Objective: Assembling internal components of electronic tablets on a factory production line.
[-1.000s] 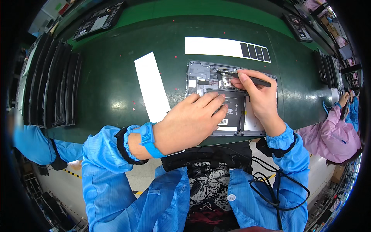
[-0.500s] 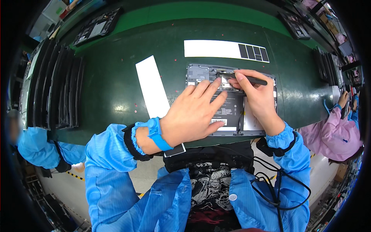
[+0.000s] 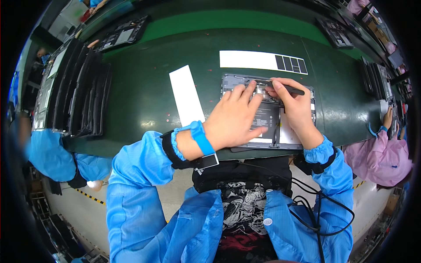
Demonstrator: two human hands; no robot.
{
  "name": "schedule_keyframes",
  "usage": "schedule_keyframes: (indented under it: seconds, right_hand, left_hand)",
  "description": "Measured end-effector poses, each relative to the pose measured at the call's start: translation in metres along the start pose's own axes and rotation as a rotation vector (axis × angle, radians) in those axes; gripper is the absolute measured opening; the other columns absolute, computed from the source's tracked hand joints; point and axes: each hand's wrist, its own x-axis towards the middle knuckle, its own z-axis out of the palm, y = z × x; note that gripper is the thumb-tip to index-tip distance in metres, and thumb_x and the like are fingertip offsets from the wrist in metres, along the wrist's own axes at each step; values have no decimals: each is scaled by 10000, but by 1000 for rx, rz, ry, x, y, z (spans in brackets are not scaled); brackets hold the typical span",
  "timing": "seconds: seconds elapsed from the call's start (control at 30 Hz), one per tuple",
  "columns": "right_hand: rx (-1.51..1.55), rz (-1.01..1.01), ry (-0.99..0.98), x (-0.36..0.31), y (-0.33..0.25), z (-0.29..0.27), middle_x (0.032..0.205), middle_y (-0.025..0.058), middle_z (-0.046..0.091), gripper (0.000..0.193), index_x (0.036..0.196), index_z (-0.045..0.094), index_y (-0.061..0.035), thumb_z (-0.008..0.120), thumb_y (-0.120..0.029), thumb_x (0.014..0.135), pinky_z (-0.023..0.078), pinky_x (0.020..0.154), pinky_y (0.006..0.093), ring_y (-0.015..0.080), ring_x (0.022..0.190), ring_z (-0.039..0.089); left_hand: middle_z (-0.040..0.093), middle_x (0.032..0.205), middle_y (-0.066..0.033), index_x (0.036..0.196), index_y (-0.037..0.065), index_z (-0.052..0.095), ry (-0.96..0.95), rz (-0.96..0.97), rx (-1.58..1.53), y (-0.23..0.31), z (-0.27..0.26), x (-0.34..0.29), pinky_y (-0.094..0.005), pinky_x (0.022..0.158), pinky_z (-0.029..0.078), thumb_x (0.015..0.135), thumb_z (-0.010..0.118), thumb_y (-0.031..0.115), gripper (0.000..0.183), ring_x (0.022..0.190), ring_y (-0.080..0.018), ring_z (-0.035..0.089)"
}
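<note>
In front of me lies an opened laptop base (image 3: 233, 80), its circuit board and dark battery (image 3: 268, 115) exposed. My right hand (image 3: 297, 107) pinches dark tweezers (image 3: 295, 90), their tip pointing down and left toward the board near the far edge. Where exactly the tip touches is too small to make out. My left hand (image 3: 230, 119) lies over the left part of the base with its fingers spread. Its index fingertip rests by the board close to the tweezers, and the thumb reaches over the battery. The palm hides part of the base.
A white strip (image 3: 186, 94) lies on the green table left of the base; another strip with dark panels (image 3: 250, 59) lies beyond it. Stacked laptop parts (image 3: 79, 94) stand at the left, more (image 3: 376, 79) at the right. A person in pink (image 3: 372, 151) works at the right.
The view has shifted a little, so the table appears farther right. My left index finger has moved toward the far edge of the laptop base. The right hand still grips the tweezers over the board.
</note>
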Motion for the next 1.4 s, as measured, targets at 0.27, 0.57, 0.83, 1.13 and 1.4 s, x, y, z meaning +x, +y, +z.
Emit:
schedule_keyframes:
  seconds: [0.27,0.57,0.83,1.13,1.4]
  right_hand:
    - [17,63,-7,-17,-23,8,851,100,673,215,975,656,37,635,-154,880,518,738,247,152,816,656]
    - [-590,-298,-205,-43,-4,90,968,230,653,182,857,721,-64,665,-217,775,475,866,407,341,1040,595]
    - [-668,-396,-162,-39,8,100,904,177,672,167,804,717,-60,666,-208,745,451,909,423,345,1109,546]
    - [-663,-341,-184,-35,6,101,1042,231,623,175,812,721,-58,682,-208,729,462,886,415,342,1081,564]
    - [-631,-266,-180,-36,2,100,1130,236,590,176,825,725,-64,683,-207,733,497,826,386,341,1032,600]
  left_hand:
    - [593,1155,-179,1056,-1,585,-12,-335,-134,2,-67,-88,-403,892,452,813,670,204,329,1048,-355,557]
    - [502,1315,-152,1224,49,565,201,-509,37,15,-15,-136,-437,1014,360,778,681,209,487,1259,-359,428]
    - [510,1277,-166,1225,35,554,215,-503,144,19,-6,-137,-448,1003,367,813,655,262,481,1215,-375,446]
    - [499,1283,-160,1224,28,546,245,-487,139,16,-6,-137,-451,1003,361,810,665,261,490,1216,-368,439]
    - [492,1288,-162,1227,27,540,256,-484,133,17,-3,-137,-454,1011,350,815,660,257,487,1225,-368,429]
